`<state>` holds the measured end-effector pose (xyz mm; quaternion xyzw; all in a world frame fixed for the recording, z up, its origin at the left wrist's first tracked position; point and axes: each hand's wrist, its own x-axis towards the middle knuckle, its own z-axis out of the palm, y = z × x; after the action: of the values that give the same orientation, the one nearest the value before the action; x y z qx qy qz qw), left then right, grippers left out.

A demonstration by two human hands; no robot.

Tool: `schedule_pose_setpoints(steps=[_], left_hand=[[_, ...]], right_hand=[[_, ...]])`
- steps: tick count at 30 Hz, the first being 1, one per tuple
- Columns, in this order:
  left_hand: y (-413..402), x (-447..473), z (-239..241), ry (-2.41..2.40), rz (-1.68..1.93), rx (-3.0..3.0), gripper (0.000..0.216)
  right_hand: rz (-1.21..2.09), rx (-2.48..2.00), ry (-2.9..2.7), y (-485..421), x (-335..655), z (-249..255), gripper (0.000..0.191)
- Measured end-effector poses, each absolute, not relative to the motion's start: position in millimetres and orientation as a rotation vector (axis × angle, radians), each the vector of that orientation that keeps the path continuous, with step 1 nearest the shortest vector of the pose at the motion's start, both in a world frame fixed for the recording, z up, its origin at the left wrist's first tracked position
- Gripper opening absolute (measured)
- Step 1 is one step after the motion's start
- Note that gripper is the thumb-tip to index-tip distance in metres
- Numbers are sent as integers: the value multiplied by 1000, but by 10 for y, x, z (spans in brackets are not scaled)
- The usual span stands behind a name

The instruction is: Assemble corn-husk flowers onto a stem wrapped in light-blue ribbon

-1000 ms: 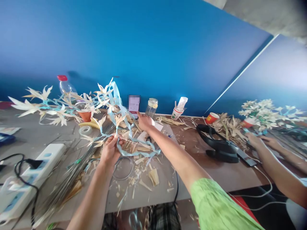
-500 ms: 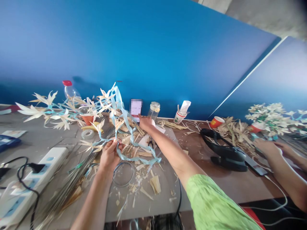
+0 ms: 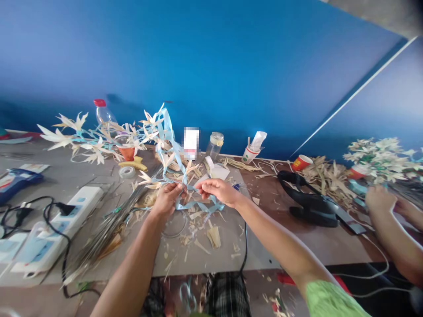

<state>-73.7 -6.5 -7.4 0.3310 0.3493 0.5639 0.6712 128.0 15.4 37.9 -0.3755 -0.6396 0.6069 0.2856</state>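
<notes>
One flower spray point(image 3: 95, 152): mid-tabletop point(image 3: 228, 262) toward its back left corner; probably feather-light, likely brittle at the petals point(image 3: 57, 137), so best grabbed by the wrapped stem point(image 3: 168, 180)
Blue ribbon point(image 3: 168, 125): looped alongside; looks floppy, maybe slippery
Right hand point(image 3: 218, 190): fingertips together, apparently pinching ribbon
Left hand point(image 3: 168, 200): pinching stem, decent spot tbh

Branch point(image 3: 99, 141): thin stems wrapped pale blue; held roughly level above tabletop point(image 3: 218, 259), spreading left; cream flowers point(image 3: 59, 137), long pointed petals, open, at stem tips; some tilt up, some sideways; ribbon point(image 3: 174, 144): pale blue, narrow, crinkled; unwound, one tall loop standing over branch's right end; short stretch at the stem drawn out rightward; remaining length sags in a loose curve below.
</notes>
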Motion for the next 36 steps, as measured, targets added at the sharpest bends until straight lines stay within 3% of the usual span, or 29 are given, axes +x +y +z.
schedule_pose_setpoints(steps=[6, 12, 18, 26, 29, 34, 36], left_hand=[[-67, -674, -88, 780, 1254, 834, 25], [-78, -558, -87, 900, 1410, 818, 30], [-143, -491, -54, 981, 1361, 905, 27], [-124, -492, -64, 1003, 1408, 941, 29], [-103, -498, -70, 1059, 1439, 955, 29], [-77, -482, -84, 1085, 1469, 981, 24], [-75, -462, -85, 1010, 1462, 979, 24]], right_hand=[[1207, -1085, -1634, -435, 1321, 400, 28], [1719, -1044, -1635, -882, 1136, 366, 33], [1476, -1142, -1146, -615, 699, 29, 31], [1710, -1022, -816, -376, 453, 107, 26], [1698, -1117, -921, -396, 501, 90, 23], [1209, -1277, -1501, -421, 739, 147, 11], [1160, -1304, -1593, -408, 838, 200, 11]])
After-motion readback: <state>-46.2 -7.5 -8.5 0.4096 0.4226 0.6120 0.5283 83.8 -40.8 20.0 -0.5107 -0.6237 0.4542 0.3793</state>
